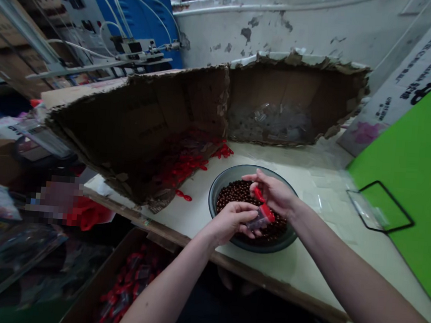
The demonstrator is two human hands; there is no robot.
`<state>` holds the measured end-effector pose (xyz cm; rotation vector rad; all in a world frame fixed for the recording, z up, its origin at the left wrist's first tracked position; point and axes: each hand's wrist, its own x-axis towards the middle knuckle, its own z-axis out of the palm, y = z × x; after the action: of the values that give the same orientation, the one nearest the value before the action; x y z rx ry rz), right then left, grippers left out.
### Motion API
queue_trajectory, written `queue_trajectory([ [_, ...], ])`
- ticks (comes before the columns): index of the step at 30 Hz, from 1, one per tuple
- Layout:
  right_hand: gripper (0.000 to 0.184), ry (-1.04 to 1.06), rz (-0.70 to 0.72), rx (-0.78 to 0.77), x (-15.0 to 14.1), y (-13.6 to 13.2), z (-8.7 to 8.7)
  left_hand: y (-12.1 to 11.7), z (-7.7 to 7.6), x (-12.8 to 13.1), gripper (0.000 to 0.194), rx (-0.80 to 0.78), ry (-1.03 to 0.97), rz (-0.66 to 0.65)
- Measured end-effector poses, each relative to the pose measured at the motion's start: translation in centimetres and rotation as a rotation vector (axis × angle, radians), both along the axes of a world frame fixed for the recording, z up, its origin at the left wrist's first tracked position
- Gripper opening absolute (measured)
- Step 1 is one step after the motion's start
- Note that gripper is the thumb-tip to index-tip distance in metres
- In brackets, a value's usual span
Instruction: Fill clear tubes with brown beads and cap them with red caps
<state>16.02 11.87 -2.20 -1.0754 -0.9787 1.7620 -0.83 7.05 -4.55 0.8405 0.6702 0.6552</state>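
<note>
Over the bowl, my left hand (233, 218) is closed around a small clear plastic container (258, 220) with a red rim at its upper right end. Close above it, my right hand (276, 192) holds a small red plastic piece (259, 194) in its bent fingers, with the index finger stretched out to the left. Whether the red piece is joined to the container cannot be made out. Beneath both hands sits a dark grey bowl (213, 193) partly filled with shiny dark brown beads (232, 195). My hands and the container hide part of the beads.
Red plastic pieces (185, 168) lie in a torn cardboard box (141, 111) at left. Another cut-open box (328, 98) behind holds clear plastic parts (278, 121). Below the table edge, a carton contains red-topped containers (132, 274). A green panel (416, 172) borders the right.
</note>
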Motion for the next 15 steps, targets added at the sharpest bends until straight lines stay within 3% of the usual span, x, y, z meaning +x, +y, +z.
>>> queue_trajectory([
  [4, 0.033, 0.050, 0.029, 0.031, 0.1, -0.1, 0.8, 0.2, -0.4, -0.5, 0.039, -0.014, 0.005, 0.050],
  [7, 0.035, -0.052, 0.042, 0.085, -0.1, -1.0, 1.2, 0.4, -0.6, -0.5, 0.038, -0.003, 0.014, 0.065],
  [12, 0.030, -0.217, -0.180, 0.285, -1.8, -1.5, 1.0, 0.1, -0.5, 0.7, 0.033, 0.110, 0.074, 0.118],
  [15, 0.022, -0.138, -0.260, 0.211, -2.3, -1.2, 0.7, -0.3, -0.1, 1.5, 0.029, 0.202, 0.161, 0.185],
])
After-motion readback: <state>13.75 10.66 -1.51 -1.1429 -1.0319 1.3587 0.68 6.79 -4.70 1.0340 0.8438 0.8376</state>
